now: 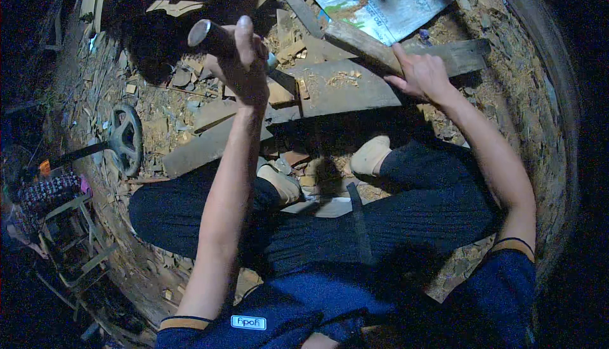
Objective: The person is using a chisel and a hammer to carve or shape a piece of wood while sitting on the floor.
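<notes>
My left hand (244,60) is wrapped round the thick handle of a chisel (214,37), thumb up along it. The handle's pale round end faces up and left, and its dark lower part slopes down toward a grey board (355,89); whether the tip touches the wood is unclear. To the right, my right hand (424,76) grips one end of a squared wooden bar (361,45), which points up and left above the board. Wood shavings (342,79) lie on the board, in front of my feet.
A printed white and blue sack (387,3) lies beyond the bar. Wood chips and offcuts (184,77) litter the ground. At left are a spoked wheel (127,140) and a metal frame (79,241). Another plank (460,57) lies behind my right hand.
</notes>
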### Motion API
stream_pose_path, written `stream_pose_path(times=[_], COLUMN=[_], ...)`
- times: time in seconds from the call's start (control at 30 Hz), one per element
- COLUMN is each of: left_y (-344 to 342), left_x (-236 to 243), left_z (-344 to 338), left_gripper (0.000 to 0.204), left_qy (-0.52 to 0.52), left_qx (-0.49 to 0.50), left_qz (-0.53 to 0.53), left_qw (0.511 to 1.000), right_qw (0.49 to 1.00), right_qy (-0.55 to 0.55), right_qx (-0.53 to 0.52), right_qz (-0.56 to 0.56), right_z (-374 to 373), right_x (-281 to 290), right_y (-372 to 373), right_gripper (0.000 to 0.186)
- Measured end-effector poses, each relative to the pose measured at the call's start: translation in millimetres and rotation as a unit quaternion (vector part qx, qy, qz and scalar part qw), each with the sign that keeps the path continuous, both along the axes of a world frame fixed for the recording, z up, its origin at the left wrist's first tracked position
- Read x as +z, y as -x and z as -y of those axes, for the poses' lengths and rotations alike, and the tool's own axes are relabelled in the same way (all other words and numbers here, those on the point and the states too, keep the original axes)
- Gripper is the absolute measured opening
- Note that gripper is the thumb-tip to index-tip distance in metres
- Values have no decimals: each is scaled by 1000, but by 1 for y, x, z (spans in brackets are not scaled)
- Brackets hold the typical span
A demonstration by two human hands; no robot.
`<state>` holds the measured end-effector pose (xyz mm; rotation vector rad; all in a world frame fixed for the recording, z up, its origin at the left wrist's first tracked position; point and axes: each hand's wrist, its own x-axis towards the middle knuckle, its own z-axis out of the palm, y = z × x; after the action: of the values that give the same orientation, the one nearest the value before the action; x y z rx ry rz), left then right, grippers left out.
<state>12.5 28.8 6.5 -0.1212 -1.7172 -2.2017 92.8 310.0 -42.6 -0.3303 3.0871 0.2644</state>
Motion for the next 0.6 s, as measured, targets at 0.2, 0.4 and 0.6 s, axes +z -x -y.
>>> stream_pose_path(times=[0.2, 0.4, 0.6], left_y=[7, 4, 8], left_x=[-22, -31, -18], left_z=[10, 9, -12], left_gripper=[20, 19, 28], left_qy=[110, 139, 117], left_qx=[78, 72, 48], left_qz=[-56, -72, -52], left_qw=[989, 985, 991], right_qw=[997, 971, 870], right_qy=[23, 204, 442], right_qx=[-23, -70, 201], right_qz=[77, 102, -84], right_z=[-1, 14, 75], right_x=[2, 40, 179], right_y=[7, 23, 60], right_gripper=[67, 72, 75])
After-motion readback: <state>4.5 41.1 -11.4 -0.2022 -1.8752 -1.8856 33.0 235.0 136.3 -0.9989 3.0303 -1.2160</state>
